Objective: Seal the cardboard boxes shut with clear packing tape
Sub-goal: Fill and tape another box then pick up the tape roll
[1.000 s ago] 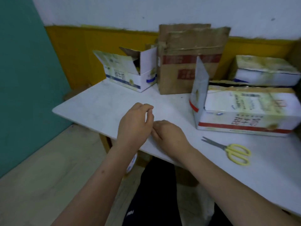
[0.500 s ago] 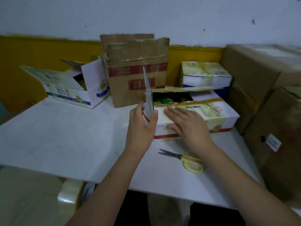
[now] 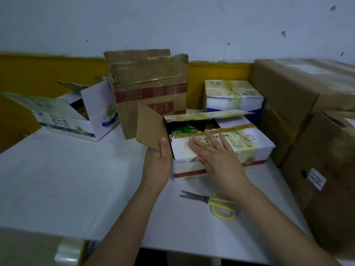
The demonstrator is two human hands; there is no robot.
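**Half-open box under both hands**

Much of the box's inside is dark; only green packets show through the gap, and what else it holds cannot be made out. The roll of tape sits below the tabletop's near edge, cut off by the frame's bottom.

The white box (red stripe low on its side, yellowed old tape across the lid) lies toward the tabletop's right edge. The right hand lies flat on the near top flap, fingers straight and spread. The left hand grips the raised brown end flap, thumb on its inner face. The far flap stands partly up.

Yellow scissors lie near the front edge, just below the right wrist. An open white carton sits at the back left, a tall brown carton behind the box, a taped white box at the back right. Big brown cartons crowd the right edge.
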